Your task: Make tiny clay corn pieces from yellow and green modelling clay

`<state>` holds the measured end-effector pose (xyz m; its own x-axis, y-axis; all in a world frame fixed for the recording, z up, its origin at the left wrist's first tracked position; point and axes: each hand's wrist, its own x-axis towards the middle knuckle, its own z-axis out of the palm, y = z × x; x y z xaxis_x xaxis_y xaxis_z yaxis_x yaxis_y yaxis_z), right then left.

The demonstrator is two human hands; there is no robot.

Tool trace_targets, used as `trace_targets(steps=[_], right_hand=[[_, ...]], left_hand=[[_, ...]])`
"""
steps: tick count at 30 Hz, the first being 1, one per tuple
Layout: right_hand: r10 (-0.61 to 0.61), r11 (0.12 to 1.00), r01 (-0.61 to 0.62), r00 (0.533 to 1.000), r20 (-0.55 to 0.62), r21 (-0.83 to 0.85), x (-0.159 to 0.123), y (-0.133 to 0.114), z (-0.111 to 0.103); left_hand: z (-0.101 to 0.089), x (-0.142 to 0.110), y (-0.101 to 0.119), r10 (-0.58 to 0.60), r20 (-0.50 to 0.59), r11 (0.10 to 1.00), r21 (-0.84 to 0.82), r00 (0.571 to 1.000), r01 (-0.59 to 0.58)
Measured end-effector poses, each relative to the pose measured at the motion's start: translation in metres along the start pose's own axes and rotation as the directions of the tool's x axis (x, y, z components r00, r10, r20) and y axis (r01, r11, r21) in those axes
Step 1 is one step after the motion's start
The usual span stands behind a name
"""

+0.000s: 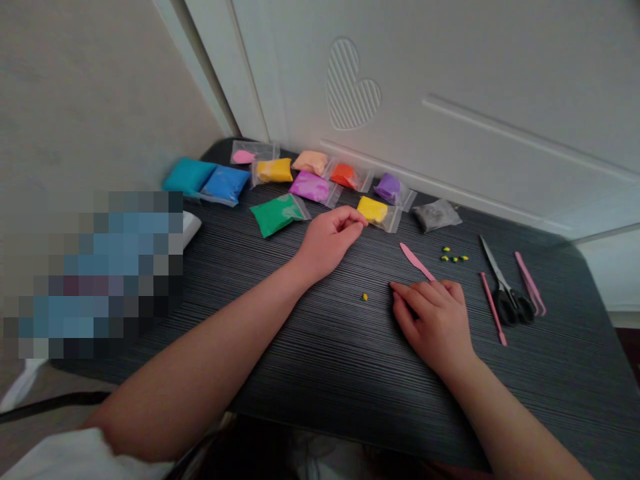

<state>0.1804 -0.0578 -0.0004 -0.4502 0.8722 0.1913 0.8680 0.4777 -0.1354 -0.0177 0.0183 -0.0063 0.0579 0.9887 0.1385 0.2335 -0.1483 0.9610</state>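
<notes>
Four or so tiny yellow-and-green pieces (455,259) lay grouped on the right of the table (320,353), each apparently shaped already, while one lone piece (365,297) sat apart on the bare surface between the hands, not in that group; whether it was finished could not be told. The left hand (333,241) was at the near edge of the yellow bag (373,209), its grip nearly closed, thumb close to forefinger; I cannot tell whether it held anything. The right hand (433,320) rested loosely curled over the end of the pink knife (415,260), a gap between thumb and fingers; something dark showed at a fingertip, too small to make out. Scissors (505,293) and pink tweezers (529,280) lay farther right, untouched, and plenty of coloured material remained in its bags.
</notes>
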Motion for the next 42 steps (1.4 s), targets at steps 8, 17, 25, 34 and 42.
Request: trace_targets(steps=[8,17,25,34,42], right_hand=[[-0.025,0.998,0.025,1.0,0.004,-0.064,-0.001,-0.003,0.001],[0.073,0.973,-0.065,0.997,-0.028,0.221,0.003,0.007,0.001],[0.049,0.991,-0.044,0.998,-0.041,0.125,0.001,0.004,-0.001],[0.027,0.999,-0.027,1.0,-0.008,-0.023,-0.001,0.0,-0.002],[0.023,0.999,-0.021,0.998,-0.065,0.029,-0.002,0.002,-0.003]], left_hand=[[0.001,0.0,-0.001,0.024,-0.009,1.0,-0.01,1.0,-0.024],[0.0,0.0,0.0,0.021,0.006,1.0,0.01,1.0,-0.021],[0.0,0.0,-0.001,0.015,-0.006,1.0,0.0,1.0,-0.015],[0.0,0.0,0.001,0.006,-0.011,1.0,0.01,1.0,-0.006],[0.0,0.0,0.0,0.007,-0.007,1.0,0.015,1.0,-0.007]])
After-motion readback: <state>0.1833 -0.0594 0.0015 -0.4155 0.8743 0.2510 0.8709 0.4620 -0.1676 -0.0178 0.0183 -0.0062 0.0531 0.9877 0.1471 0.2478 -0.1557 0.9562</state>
